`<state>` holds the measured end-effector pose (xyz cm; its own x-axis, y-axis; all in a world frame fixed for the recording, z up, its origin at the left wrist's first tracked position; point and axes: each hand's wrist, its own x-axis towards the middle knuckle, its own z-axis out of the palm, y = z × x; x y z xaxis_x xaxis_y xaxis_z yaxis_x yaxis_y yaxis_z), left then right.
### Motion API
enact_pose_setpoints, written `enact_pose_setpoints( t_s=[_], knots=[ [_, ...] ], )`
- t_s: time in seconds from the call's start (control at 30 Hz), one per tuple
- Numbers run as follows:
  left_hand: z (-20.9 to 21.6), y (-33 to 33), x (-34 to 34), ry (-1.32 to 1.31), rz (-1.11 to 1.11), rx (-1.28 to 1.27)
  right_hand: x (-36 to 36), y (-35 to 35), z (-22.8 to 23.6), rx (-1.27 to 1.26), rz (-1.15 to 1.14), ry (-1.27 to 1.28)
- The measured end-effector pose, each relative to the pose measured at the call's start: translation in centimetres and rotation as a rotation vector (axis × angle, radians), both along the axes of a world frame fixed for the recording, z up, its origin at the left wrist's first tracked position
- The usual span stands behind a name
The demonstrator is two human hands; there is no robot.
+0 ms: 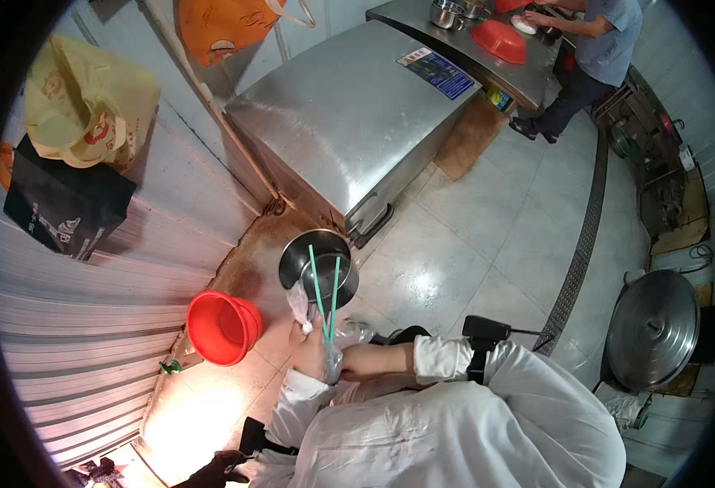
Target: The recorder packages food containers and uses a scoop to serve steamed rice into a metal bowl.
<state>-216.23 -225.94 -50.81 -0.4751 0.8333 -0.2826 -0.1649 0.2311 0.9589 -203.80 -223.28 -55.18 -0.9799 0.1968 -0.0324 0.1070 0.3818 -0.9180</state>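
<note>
Left hand (312, 346) clenched on two green straws (325, 297) and a clear bag (300, 305), directly above the steel pot (317, 264). Right hand (356, 362) touches the bag beside it; its fingers' state cannot be told. Straws appear gathered, bagging seemingly unfinished. Red bucket (223, 325) left of pot.

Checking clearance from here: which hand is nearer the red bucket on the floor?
Left. The left hand, holding green chopsticks and a clear bag, is just right of the red bucket. The right hand sits behind it, farther away.
</note>
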Motion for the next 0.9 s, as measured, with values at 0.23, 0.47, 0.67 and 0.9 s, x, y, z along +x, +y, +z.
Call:
enact_pose_setpoints(
  t_s=[0.23, 0.47, 0.67, 0.9],
  knots=[
    [-5.3, 2.1, 4.6, 0.015, 0.099, -0.301, 3.2, 4.2, -1.8, -0.356, -0.007, -0.432],
    [-5.0, 5.0, 11.7, 0.006, 0.417, -0.217, 8.1, 9.8, -1.8, -0.45, 0.106, -0.207],
    [-5.8, 4.5, 14.9, 0.024, 0.345, -0.356, 9.3, 12.2, -0.5, 0.105, 0.407, -0.47],
    [-3.3, 2.7, 10.8, -0.088, 0.498, -0.194, 8.5, 15.7, 5.9, 0.061, 0.124, -0.042]
  ],
)
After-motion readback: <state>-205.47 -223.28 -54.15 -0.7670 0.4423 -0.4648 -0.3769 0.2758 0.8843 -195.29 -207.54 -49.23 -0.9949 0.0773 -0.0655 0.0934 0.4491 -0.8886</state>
